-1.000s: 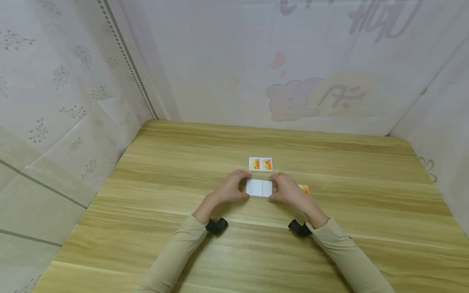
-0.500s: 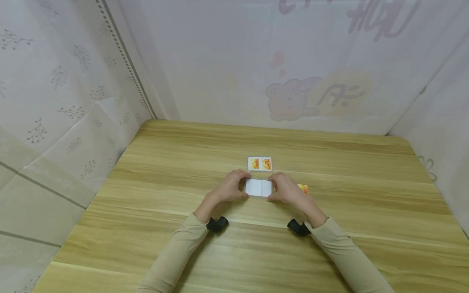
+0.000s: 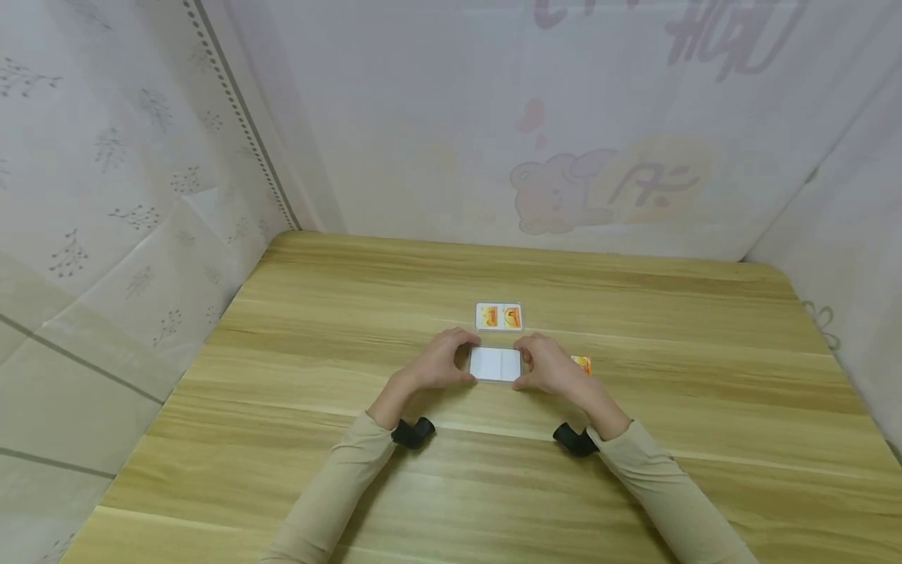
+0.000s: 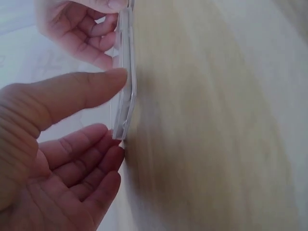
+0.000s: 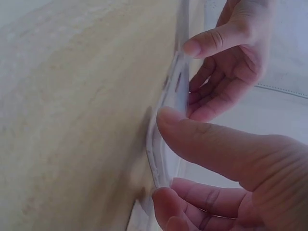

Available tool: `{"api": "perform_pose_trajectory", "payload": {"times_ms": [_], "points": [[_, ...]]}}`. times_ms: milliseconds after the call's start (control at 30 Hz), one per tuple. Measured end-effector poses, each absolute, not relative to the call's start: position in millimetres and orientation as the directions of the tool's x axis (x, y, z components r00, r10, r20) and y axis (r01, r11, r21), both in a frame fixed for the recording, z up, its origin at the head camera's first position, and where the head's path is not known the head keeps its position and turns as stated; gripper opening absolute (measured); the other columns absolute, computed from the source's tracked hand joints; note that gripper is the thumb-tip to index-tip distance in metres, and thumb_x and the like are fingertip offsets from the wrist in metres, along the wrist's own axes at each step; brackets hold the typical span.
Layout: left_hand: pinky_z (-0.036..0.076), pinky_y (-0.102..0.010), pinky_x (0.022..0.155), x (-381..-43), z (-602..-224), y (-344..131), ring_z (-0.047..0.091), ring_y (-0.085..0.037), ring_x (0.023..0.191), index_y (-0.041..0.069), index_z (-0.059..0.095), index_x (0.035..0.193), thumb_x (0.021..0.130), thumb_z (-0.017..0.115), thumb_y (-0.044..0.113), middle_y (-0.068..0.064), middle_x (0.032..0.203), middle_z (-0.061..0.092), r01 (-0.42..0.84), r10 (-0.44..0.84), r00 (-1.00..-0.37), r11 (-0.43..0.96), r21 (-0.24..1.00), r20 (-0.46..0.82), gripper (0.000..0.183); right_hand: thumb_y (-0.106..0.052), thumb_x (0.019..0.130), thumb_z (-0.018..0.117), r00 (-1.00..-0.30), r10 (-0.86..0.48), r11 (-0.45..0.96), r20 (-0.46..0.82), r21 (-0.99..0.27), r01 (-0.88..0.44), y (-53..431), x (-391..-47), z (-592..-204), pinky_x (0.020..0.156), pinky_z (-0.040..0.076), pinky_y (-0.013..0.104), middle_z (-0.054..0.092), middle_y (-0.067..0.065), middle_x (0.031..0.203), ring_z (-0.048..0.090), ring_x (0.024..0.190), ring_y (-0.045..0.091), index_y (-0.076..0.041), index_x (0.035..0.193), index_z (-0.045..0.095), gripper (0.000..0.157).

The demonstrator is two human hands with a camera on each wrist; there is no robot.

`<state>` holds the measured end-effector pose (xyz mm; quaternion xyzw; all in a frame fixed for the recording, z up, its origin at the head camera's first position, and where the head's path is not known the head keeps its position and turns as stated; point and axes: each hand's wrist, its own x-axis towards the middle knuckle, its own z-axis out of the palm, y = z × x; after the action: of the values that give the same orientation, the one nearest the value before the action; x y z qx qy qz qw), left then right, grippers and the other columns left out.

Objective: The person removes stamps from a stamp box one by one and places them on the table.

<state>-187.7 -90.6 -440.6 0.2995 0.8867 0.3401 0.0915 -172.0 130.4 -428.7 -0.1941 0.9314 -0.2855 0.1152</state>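
Observation:
A flat, clear-edged plastic case [image 3: 496, 364] with a white two-part face lies on the table between both hands. My left hand [image 3: 444, 359] pinches its left end, thumb on the near edge and fingers at the far edge. At the opposite end my right hand [image 3: 551, 363] grips it the same way. Seen edge-on in the left wrist view, the clear case [image 4: 126, 91] shows layered transparent walls, and the right wrist view has its rim [image 5: 161, 139] under the right thumb. Just beyond it lies a similar case [image 3: 499, 316] with two orange-and-yellow pictures.
A small orange-and-yellow packet or card [image 3: 582, 364] lies by the right wrist, partly covered by it. The wood-grain table [image 3: 352, 298] meets printed cloth walls [image 3: 423, 117] at the back and sides. Black wrist mounts [image 3: 413, 432] sit at both cuffs.
Both hands keep their hold on the plastic case at the same spot on the table. Only a slight shift of the head view shows.

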Motion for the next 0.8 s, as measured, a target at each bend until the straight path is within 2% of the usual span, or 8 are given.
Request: {"api": "perform_pose_trajectory", "payload": {"times_ms": [167, 367, 567, 800], "points": [[0.040, -0.041, 0.101, -194.1, -440.1, -93.4, 0.053, -0.031, 0.114, -0.007, 0.058, 0.117, 0.076, 0.075, 0.005, -0.018, 0.118, 0.060, 0.417, 0.566, -0.823, 0.549, 0.725, 0.045, 0.046, -0.009, 0.074, 0.078, -0.909, -0.409, 0.717, -0.086, -0.646, -0.261, 136.6, -174.6, -425.0, 0.061, 0.042, 0.026, 0.053, 0.011, 0.082, 0.047, 0.071, 0.018, 0.012, 0.114, 0.057, 0.050], [0.046, -0.040, 0.095, -210.2, -443.5, -94.8, 0.057, -0.033, 0.105, -0.012, 0.057, 0.114, 0.082, 0.068, 0.001, -0.022, 0.112, 0.061, 0.394, 0.472, -0.871, 0.511, 0.764, 0.134, 0.036, -0.008, 0.082, 0.071, -0.913, -0.404, 0.663, 0.048, -0.672, -0.329, 142.2, -184.6, -423.1, 0.069, 0.048, 0.032, 0.056, 0.016, 0.088, 0.053, 0.078, 0.023, 0.012, 0.112, 0.058, 0.039], [0.042, -0.039, 0.100, -222.1, -443.4, -90.8, 0.053, -0.033, 0.111, -0.011, 0.053, 0.121, 0.078, 0.072, 0.002, -0.023, 0.119, 0.057, 0.348, 0.409, -0.903, 0.516, 0.783, 0.132, 0.049, -0.006, 0.082, 0.070, -0.903, -0.403, 0.628, 0.147, -0.673, -0.390, 143.3, -193.0, -425.9, 0.071, 0.053, 0.036, 0.060, 0.020, 0.096, 0.057, 0.084, 0.028, 0.012, 0.111, 0.059, 0.035], [0.041, -0.039, 0.101, -230.7, -440.5, -86.3, 0.049, -0.033, 0.116, -0.009, 0.048, 0.128, 0.076, 0.075, 0.006, -0.022, 0.124, 0.053, 0.309, 0.402, -0.912, 0.559, 0.770, 0.074, 0.061, -0.007, 0.083, 0.069, -0.917, -0.380, 0.614, 0.122, -0.708, -0.349, 141.4, -200.8, -424.7, 0.080, 0.052, 0.041, 0.058, 0.024, 0.107, 0.056, 0.095, 0.032, 0.011, 0.117, 0.056, 0.040]]}}
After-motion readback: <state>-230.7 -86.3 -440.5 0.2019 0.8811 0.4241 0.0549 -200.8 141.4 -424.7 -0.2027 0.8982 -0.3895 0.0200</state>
